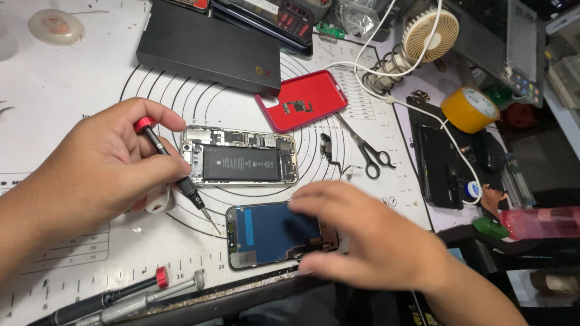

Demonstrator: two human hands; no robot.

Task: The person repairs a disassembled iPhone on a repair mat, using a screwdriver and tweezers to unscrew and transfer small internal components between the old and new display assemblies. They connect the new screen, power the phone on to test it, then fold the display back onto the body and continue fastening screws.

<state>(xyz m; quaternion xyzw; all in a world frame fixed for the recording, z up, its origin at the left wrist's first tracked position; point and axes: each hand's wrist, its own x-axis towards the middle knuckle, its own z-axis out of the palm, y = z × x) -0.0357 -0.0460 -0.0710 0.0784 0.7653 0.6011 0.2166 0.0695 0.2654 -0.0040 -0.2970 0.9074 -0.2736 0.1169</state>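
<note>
My left hand [99, 166] grips a small screwdriver [175, 175] with a red cap, its tip pointing down toward the top left corner of a detached phone screen [266, 232]. That screen lies back side up near the mat's front edge. My right hand [362, 235], blurred, rests its fingers on the screen's right part. Just behind lies an opened phone body [238, 156] with its black battery and circuit board showing.
A red phone case [302, 99], scissors [365, 148], a black box [208, 48], yellow tape roll [470, 108], small fan [423, 33] and white cable lie further back. Two more screwdrivers [121, 296] rest at the front left edge of the white work mat [60, 102].
</note>
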